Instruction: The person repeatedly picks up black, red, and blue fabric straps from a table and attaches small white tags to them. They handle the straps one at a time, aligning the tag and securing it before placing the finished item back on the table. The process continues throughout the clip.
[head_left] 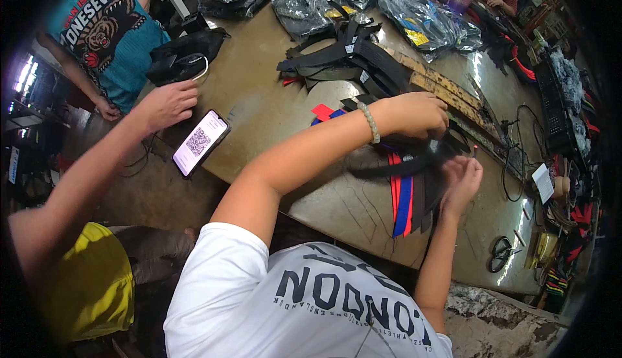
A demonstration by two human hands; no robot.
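My left hand [418,115], with a beaded bracelet at its wrist, reaches across the table, fingers curled down over a black webbing strap [405,167]. The strap is smeared by motion, and its far end is hard to follow. Close by on the right, my right hand [461,182] is raised with its fingers bent. A small thin thing with a red tip [475,148] shows at its fingertips, too small to name. Below the hands lie red, blue and dark straps [403,206], side by side on the table [337,209].
Beyond my hands are a pile of black straps [343,57], a worn yellow ruler [447,92] and plastic-wrapped bags [414,21]. Scissors [501,254] lie at right. On the left, another person's hand [172,104] is beside a phone [202,141]; a person in teal [103,27] stands behind.
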